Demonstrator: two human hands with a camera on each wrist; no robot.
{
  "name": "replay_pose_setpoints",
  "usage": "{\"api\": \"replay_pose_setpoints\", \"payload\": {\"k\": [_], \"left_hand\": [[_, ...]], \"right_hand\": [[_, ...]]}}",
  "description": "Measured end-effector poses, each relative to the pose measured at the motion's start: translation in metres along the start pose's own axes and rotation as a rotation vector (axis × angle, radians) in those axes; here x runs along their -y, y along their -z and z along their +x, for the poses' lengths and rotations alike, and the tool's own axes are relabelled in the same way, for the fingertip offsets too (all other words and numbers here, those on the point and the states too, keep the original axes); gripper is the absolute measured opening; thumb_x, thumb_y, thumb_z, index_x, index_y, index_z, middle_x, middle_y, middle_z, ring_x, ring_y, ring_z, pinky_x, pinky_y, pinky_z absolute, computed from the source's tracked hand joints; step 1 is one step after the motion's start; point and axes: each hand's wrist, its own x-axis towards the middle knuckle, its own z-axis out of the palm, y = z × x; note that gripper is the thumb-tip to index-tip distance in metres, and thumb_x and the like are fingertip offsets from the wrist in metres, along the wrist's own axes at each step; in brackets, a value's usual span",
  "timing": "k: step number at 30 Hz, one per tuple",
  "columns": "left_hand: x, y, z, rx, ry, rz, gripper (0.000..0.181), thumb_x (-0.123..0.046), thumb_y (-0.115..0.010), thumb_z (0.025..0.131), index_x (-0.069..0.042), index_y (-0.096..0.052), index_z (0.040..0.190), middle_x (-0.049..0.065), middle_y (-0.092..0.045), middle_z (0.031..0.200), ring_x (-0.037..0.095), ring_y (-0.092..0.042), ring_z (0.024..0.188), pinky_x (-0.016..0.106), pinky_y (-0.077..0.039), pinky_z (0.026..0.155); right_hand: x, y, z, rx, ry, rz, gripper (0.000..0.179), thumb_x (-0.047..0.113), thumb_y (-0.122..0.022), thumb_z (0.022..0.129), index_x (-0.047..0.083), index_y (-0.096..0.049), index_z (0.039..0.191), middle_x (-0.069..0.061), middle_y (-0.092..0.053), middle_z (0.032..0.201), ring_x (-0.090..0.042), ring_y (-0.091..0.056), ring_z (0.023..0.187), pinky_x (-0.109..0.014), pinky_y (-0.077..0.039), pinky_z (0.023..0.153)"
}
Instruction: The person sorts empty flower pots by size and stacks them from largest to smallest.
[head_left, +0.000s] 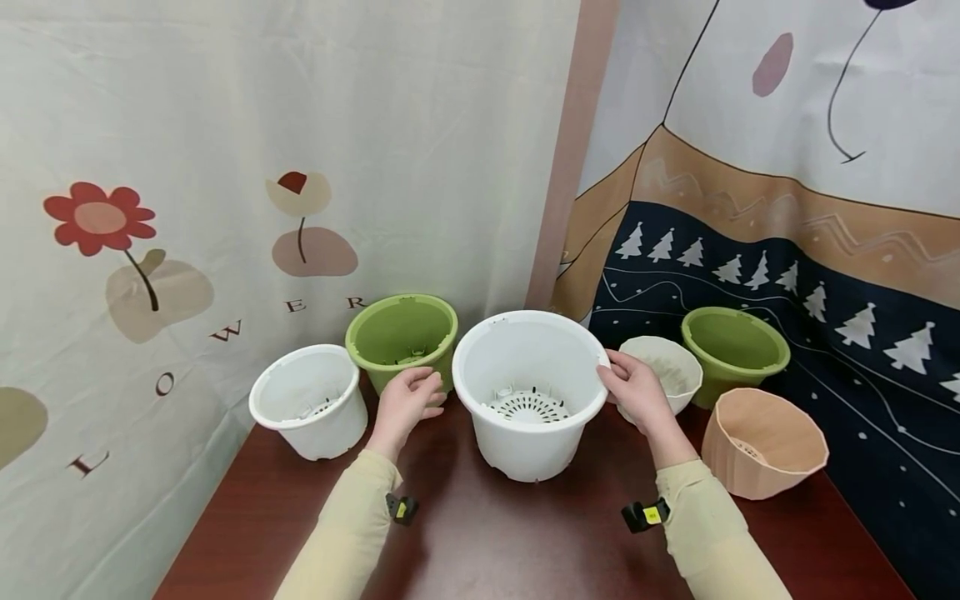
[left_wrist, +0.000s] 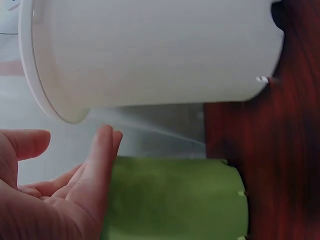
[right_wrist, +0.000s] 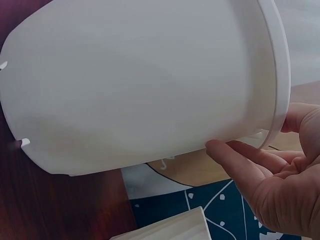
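Observation:
A large white flowerpot [head_left: 528, 446] with a slotted bottom stands upright in the middle of the table. My right hand [head_left: 639, 393] pinches its rim on the right side, thumb over the edge and fingers against the outer wall [right_wrist: 150, 90]. To the left of this pot, my left hand [head_left: 405, 408] hovers with relaxed fingers and holds nothing. In the left wrist view, a gap shows between these fingers [left_wrist: 100, 155] and the white rim. Behind the left hand is a green flowerpot [head_left: 401, 333], partly hidden by it.
At the left stands a smaller white pot [head_left: 322, 433]. On the right are a cream ribbed bowl-like pot [head_left: 667, 367], a second green pot [head_left: 723, 379] and a peach fluted pot [head_left: 738, 471]. Printed curtains [head_left: 450, 150] hang behind the dark red table [head_left: 517, 542].

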Motion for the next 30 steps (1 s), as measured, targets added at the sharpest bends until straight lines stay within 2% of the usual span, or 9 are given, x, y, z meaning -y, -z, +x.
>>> {"api": "replay_pose_setpoints", "payload": {"k": [4, 7, 11, 15, 22, 30], "left_hand": [[0.006, 0.01, 0.001, -0.047, 0.069, 0.003, 0.049, -0.018, -0.059, 0.1, 0.014, -0.047, 0.135, 0.035, -0.058, 0.123, 0.038, -0.068, 0.098, 0.033, -0.062, 0.071], [0.009, 0.019, 0.001, -0.082, 0.115, 0.012, 0.059, -0.024, -0.059, 0.1, 0.015, -0.038, 0.14, 0.036, -0.054, 0.128, 0.044, -0.065, 0.105, 0.034, -0.062, 0.071], [0.009, 0.03, 0.002, -0.115, 0.143, 0.018, 0.076, -0.03, -0.057, 0.101, 0.016, -0.02, 0.149, 0.038, -0.037, 0.144, 0.052, -0.054, 0.116, 0.039, -0.061, 0.077], [0.008, 0.037, 0.004, -0.14, 0.163, 0.001, 0.082, -0.035, -0.055, 0.101, 0.013, -0.013, 0.151, 0.036, -0.024, 0.151, 0.055, -0.049, 0.119, 0.043, -0.06, 0.079], [0.006, 0.042, 0.011, -0.157, 0.187, -0.067, 0.087, -0.04, -0.055, 0.1, 0.014, -0.01, 0.151, 0.036, -0.019, 0.153, 0.06, -0.045, 0.12, 0.049, -0.057, 0.082], [0.001, 0.042, 0.015, -0.164, 0.184, -0.045, 0.084, -0.044, -0.056, 0.099, 0.012, -0.019, 0.15, 0.035, -0.024, 0.152, 0.06, -0.046, 0.119, 0.051, -0.057, 0.082]], "right_hand": [[0.0, 0.0, 0.0, -0.003, -0.001, -0.003, 0.051, 0.012, -0.05, 0.104, -0.008, -0.035, 0.149, -0.032, -0.048, 0.14, -0.044, -0.054, 0.121, -0.036, -0.057, 0.088], [0.0, 0.0, 0.0, -0.006, -0.005, -0.004, 0.051, 0.013, -0.05, 0.104, -0.008, -0.036, 0.149, -0.031, -0.048, 0.14, -0.044, -0.054, 0.121, -0.036, -0.056, 0.088], [-0.001, 0.0, 0.0, -0.009, -0.01, -0.004, 0.051, 0.013, -0.05, 0.104, -0.008, -0.035, 0.149, -0.031, -0.048, 0.14, -0.044, -0.054, 0.121, -0.036, -0.056, 0.089], [-0.003, 0.0, 0.001, -0.009, -0.006, 0.001, 0.051, 0.012, -0.05, 0.104, -0.008, -0.035, 0.149, -0.031, -0.048, 0.14, -0.044, -0.054, 0.121, -0.035, -0.056, 0.088], [-0.005, -0.001, 0.002, -0.009, 0.001, 0.009, 0.051, 0.012, -0.05, 0.104, -0.008, -0.036, 0.148, -0.031, -0.048, 0.14, -0.044, -0.055, 0.121, -0.035, -0.056, 0.087], [-0.005, 0.0, 0.002, -0.013, 0.008, 0.006, 0.051, 0.012, -0.051, 0.104, -0.008, -0.036, 0.148, -0.031, -0.049, 0.14, -0.043, -0.055, 0.12, -0.035, -0.056, 0.087]]}}
